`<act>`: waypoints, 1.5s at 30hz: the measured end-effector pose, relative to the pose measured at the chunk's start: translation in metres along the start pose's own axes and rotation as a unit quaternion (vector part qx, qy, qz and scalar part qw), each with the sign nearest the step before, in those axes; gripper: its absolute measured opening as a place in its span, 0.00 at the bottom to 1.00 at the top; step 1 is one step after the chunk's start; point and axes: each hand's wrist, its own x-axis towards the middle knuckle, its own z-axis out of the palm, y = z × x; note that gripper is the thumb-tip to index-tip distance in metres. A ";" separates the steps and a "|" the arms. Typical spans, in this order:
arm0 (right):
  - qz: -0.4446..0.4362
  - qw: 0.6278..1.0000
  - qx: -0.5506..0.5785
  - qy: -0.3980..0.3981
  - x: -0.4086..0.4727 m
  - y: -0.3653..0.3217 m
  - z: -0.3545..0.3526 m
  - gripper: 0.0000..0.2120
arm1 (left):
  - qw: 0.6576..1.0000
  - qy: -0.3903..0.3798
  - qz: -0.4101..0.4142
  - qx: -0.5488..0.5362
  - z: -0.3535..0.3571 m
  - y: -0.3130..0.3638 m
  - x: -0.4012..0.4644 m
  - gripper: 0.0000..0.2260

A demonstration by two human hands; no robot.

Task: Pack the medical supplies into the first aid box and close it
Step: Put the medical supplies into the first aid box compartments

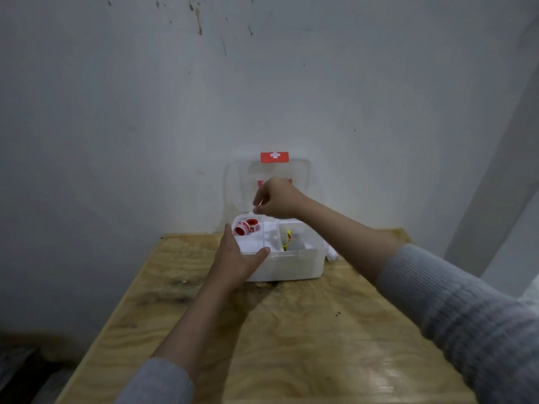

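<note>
White first aid box [287,265] at far edge of wooden desk [291,330], clear lid [268,182] upright against wall, red latch [274,157] on top. Red tape rolls [246,226] in back-left tray compartment; yellow item [288,239] at right, blurred, unidentifiable. Left hand [237,258] gripping box's front-left corner. Right hand [277,198] above tray, fingers curled; whether holding anything unclear. White object [332,253] behind box's right end, mostly hidden.
</note>
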 end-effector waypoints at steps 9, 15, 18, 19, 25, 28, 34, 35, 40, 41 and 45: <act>0.134 0.988 -0.013 -0.078 0.021 -0.002 0.047 0.11 | 1.000 -0.008 0.005 0.002 0.001 0.001 -0.003 0.54; 0.176 0.981 0.032 -0.077 0.019 0.000 0.056 0.10 | 1.000 -0.009 0.003 -0.001 0.002 0.001 -0.002 0.54; 0.173 0.981 0.039 -0.074 0.017 0.000 0.059 0.11 | 1.000 -0.005 0.006 0.007 0.003 0.001 -0.001 0.53; 0.170 0.982 0.039 -0.075 0.016 0.000 0.059 0.11 | 1.000 -0.007 0.005 0.007 0.003 0.001 -0.001 0.53; 0.120 0.992 0.009 -0.039 0.014 0.006 0.066 0.09 | 1.000 -0.009 -0.002 0.015 0.001 0.004 -0.005 0.55; 0.089 0.996 -0.008 -0.009 0.014 0.008 0.069 0.08 | 1.000 -0.006 0.002 0.022 0.002 0.005 -0.005 0.53; 0.055 0.996 -0.050 -0.050 0.011 0.005 0.062 0.09 | 1.000 -0.007 -0.005 0.016 0.001 0.007 -0.006 0.54; 0.049 0.996 -0.056 -0.050 0.009 0.004 0.058 0.10 | 1.000 -0.006 -0.006 0.013 0.000 0.008 -0.007 0.54; 0.021 0.999 -0.040 0.015 -0.018 0.007 0.011 0.12 | 1.000 -0.010 -0.010 0.010 -0.003 0.009 -0.009 0.54; 0.022 0.998 -0.039 0.036 -0.027 0.012 -0.001 0.12 | 1.000 -0.009 -0.012 0.011 -0.003 0.009 -0.009 0.54; 0.057 0.991 -0.046 0.111 -0.069 0.055 -0.044 0.08 | 1.000 -0.005 -0.009 0.009 -0.001 0.007 -0.009 0.54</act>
